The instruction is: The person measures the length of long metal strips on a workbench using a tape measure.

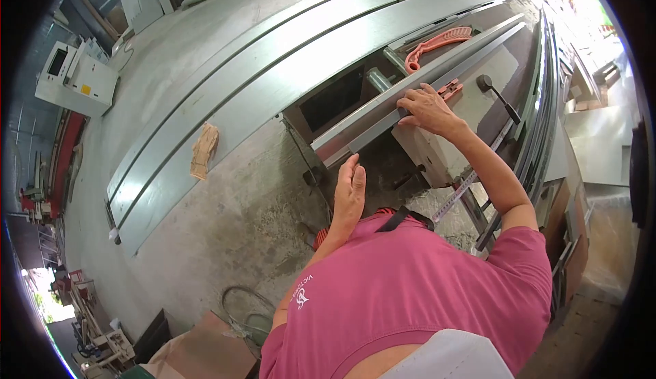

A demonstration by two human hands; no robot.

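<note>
A long grey metal profile (372, 129) lies slantwise on the machine in front of me. My right hand (430, 111) bends its fingers over the profile, with a small dark piece showing at the fingertips. My left hand (351, 186) is flat with its fingers stretched out, right at the profile's near left end. Beside the right hand is a small red clamp-like part (449, 90). Beyond the profile lies a curved, notched orange-red push stick (437, 45), close to a metal cylinder (377, 78).
Long shiny metal panels (273, 71) stretch across the left, with a tan work glove (203, 151) on them. A black-knobbed lever (497, 97) and a measuring tape (454, 198) are at the right. A white machine (78, 77) stands far left; sheet material leans at right.
</note>
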